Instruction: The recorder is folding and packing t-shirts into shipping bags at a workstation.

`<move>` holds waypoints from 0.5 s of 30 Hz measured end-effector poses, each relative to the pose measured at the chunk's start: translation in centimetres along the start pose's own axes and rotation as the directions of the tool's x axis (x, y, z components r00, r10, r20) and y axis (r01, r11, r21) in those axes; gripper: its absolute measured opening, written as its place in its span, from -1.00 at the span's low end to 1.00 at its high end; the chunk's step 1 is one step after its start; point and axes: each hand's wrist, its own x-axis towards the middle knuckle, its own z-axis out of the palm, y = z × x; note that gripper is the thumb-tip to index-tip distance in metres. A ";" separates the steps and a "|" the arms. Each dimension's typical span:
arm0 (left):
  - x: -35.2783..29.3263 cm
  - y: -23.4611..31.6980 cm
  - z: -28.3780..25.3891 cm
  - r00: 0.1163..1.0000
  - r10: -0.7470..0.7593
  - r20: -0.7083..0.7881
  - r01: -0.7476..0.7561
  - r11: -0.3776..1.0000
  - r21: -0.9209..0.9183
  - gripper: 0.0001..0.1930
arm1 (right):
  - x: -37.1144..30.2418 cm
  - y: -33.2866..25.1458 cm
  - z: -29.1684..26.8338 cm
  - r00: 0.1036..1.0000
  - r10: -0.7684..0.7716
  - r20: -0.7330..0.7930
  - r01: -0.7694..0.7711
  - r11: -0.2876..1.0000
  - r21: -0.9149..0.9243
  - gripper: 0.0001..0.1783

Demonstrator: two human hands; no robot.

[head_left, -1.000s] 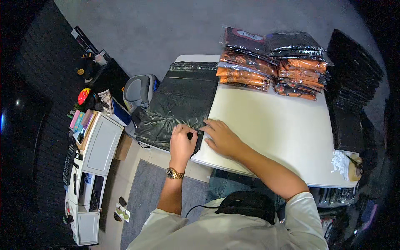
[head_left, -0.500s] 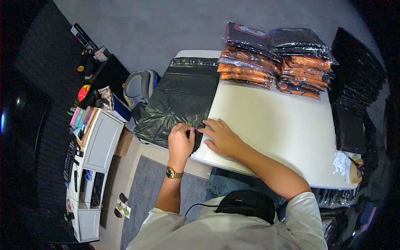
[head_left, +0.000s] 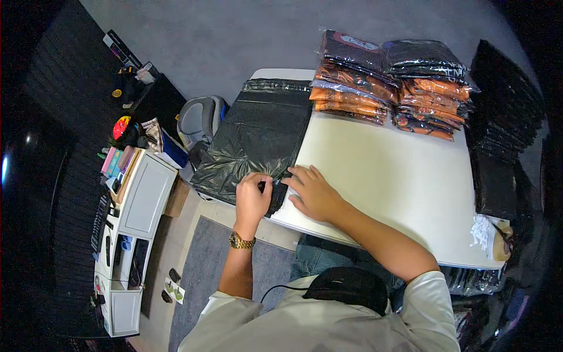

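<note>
A stack of glossy black plastic bags (head_left: 264, 126) lies flat on the left part of the white table, wrinkled near its front. My left hand (head_left: 253, 196), with a gold watch (head_left: 242, 240) at the wrist, is closed in a pinch on a black plastic bag at the near right corner of the stack. Beside it, my right hand (head_left: 315, 195) rests on the tabletop with the fingers spread. Its fingertips reach the right edge of the bags, and nothing is seen in its grasp.
Two piles of clear-wrapped black and orange garments (head_left: 352, 76) stand at the table's (head_left: 381, 170) back. Paper tags and a tape roll (head_left: 501, 243) sit at its right corner. Dark stacked items (head_left: 498, 129) are further right. A grey chair (head_left: 196, 120) and white cabinet (head_left: 143, 196) stand left.
My left hand has shifted slightly to the left, pinching the bag's corner. The right hand stays almost still. The whole view has moved a little.
</note>
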 end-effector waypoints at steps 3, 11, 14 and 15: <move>-0.1 -0.5 -0.1 0.999 -0.048 0.007 0.048 0.997 -0.053 -0.93 | 0.1 -0.2 0.1 1.000 0.023 -0.005 -0.023 0.999 0.023 -0.42; 0.1 0.1 -0.4 0.989 -0.144 0.016 0.145 0.985 -0.099 -0.91 | 0.1 -0.3 -0.2 1.000 -0.011 -0.020 0.011 1.000 -0.028 -0.44; 0.1 -0.3 -0.6 0.979 -0.203 -0.005 0.200 0.968 -0.153 -0.89 | 0.1 -0.3 -0.1 0.999 -0.022 -0.026 0.021 0.999 -0.024 -0.47; 0.1 -0.7 -0.8 0.977 -0.211 -0.031 0.202 0.963 -0.180 -0.87 | 0.1 -0.4 0.0 0.999 -0.023 -0.036 0.023 1.000 -0.014 -0.48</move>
